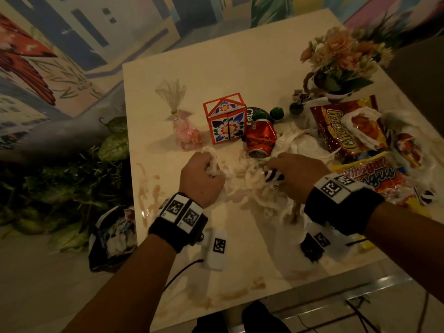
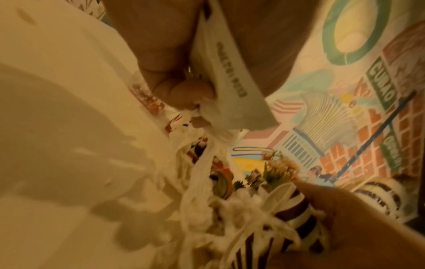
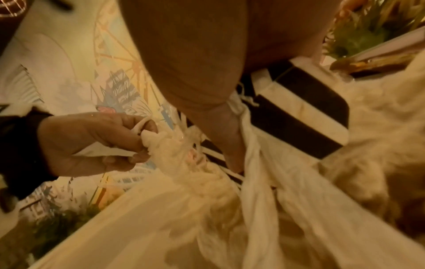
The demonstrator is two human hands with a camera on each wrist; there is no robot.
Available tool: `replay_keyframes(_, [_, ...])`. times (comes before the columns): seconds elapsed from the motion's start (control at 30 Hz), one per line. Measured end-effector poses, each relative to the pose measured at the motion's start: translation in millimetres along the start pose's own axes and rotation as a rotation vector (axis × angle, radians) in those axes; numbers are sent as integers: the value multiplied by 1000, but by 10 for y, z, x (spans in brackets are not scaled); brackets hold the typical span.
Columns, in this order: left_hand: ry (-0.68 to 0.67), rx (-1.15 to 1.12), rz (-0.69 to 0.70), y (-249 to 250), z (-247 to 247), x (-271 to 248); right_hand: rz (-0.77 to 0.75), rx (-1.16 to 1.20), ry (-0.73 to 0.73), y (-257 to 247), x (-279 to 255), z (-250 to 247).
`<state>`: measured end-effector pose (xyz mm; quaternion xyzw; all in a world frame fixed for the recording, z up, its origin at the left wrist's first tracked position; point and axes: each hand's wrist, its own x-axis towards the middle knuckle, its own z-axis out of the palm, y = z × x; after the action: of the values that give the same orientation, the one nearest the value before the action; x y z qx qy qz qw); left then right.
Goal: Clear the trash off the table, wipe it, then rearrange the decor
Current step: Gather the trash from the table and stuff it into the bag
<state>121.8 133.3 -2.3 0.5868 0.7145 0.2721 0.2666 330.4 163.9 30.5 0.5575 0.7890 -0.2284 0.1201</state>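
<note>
Torn white tissue (image 1: pixel 249 186) lies heaped mid-table, in front of a crushed red can (image 1: pixel 260 140). My left hand (image 1: pixel 209 163) grips a wad of this tissue; in the left wrist view its fingers (image 2: pixel 184 91) also pinch a printed paper slip (image 2: pixel 230 81). My right hand (image 1: pixel 275 165) is curled on more tissue together with a brown-and-white striped wrapper (image 1: pixel 274 176), which the right wrist view shows under the thumb (image 3: pixel 230 142). A strand of tissue (image 3: pixel 184 163) stretches between the two hands. Two chip bags (image 1: pixel 346 128) lie at the right.
Decor stands behind the trash: a floral house-shaped box (image 1: pixel 227 121), a pink candy favour bag (image 1: pixel 187 135), small cacti (image 1: pixel 276 114), a flower pot (image 1: pixel 341 66). Brown smears (image 1: pixel 149 188) mark the table's left side. A black trash bag (image 1: pixel 113 239) sits on the floor at left.
</note>
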Motion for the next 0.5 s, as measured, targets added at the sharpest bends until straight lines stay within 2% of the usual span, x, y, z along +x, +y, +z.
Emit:
replay_keyframes(0.17, [59,-332,28,134,-264,35,48,247,130,-3,-87,-343])
replay_keyframes(0.27, [57,-434,30,218,-393,27,30,324,230,-37,-121,-568])
replay_keyframes(0.37, [129,-563,12,220,-569,68,17,358,303,-95,-144,-764])
replay_keyframes(0.5, [192,-755,-108,112,-815,129,-30,385,365,-209,-139,-956])
